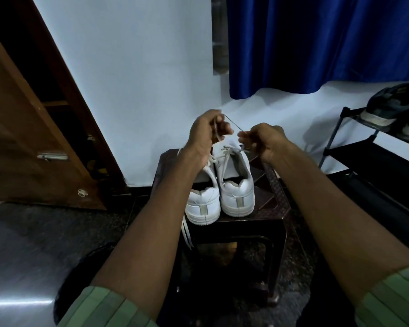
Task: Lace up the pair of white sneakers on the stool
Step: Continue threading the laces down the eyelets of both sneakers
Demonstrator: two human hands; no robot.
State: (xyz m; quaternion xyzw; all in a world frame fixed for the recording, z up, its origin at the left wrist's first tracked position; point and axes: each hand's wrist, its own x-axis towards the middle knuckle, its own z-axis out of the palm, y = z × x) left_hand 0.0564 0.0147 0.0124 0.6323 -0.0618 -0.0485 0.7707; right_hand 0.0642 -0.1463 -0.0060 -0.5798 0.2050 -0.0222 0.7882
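White lace (232,125) runs taut between both hands, raised above the sneakers. Left hand (207,133) has fingers curled round one end, with that strand dropping from the fist toward the eyelets. Right hand (263,140) pinches the other end between thumb and fingertips. Hands are close but not touching, the lace bridging the gap.

Lace belongs to the right sneaker (236,182), whose upper eyelets show crossed lacing just below the hands. Left sneaker (204,204) sits just beside it, the two touching along the sides, heels toward the camera. Left forearm crosses over its front, so can't tell its lacing state. A loose lace (185,232) hangs from it down past the stool edge.

Both sneakers stand upright on a dark brown plastic stool (269,208) with a patterned top, on dark speckled floor (33,232).

Green sleeves (104,308) are rolled up on both arms.

Surroundings: white wall (139,79) behind the stool, blue curtain (316,43) upper right, wooden door (21,138) at left, black shoe rack (364,152) at right with a dark shoe (392,102) on its top shelf.
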